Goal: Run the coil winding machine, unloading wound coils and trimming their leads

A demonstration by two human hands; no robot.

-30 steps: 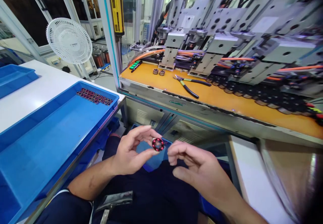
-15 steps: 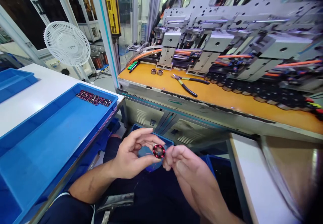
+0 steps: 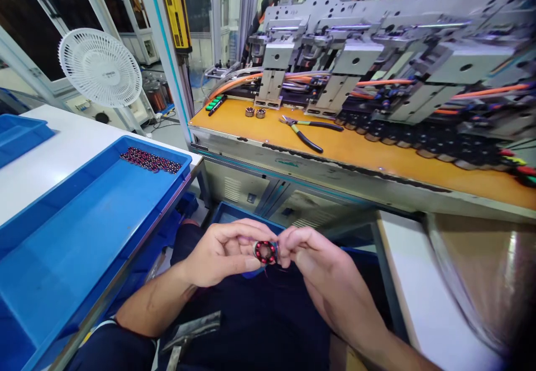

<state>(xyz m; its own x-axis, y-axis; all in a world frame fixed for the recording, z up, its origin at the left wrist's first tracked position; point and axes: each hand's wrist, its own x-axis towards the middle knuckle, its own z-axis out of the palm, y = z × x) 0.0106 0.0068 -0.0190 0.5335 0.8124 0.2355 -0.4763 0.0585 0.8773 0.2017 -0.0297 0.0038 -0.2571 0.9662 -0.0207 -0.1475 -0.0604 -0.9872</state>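
Note:
A small round motor stator (image 3: 264, 244) with red copper coils around a dark core sits between the thumb and fingers of my left hand (image 3: 220, 251), its open face turned toward me. My right hand (image 3: 320, 262) is closed, thumb and fingertips pinched together right against the stator's right edge. Whatever those fingertips grip is too small or hidden to name. Both hands are above my lap, in front of a blue bin (image 3: 228, 210) on the floor side. Across my lap lies a worn metal piece (image 3: 196, 329).
To the left, a blue tray (image 3: 84, 215) holds many similar stators (image 3: 151, 160) at its far end. On the orange bench are pliers (image 3: 307, 131), two stators (image 3: 255, 112) and a green-and-black pen (image 3: 215, 105). Machine stations (image 3: 276, 58) stand behind; a fan (image 3: 100, 67) stands left.
My right hand has come closer to the stator, and its fingertips now meet the stator's right edge. My left fingers have drawn in around it. The camera view has shifted slightly.

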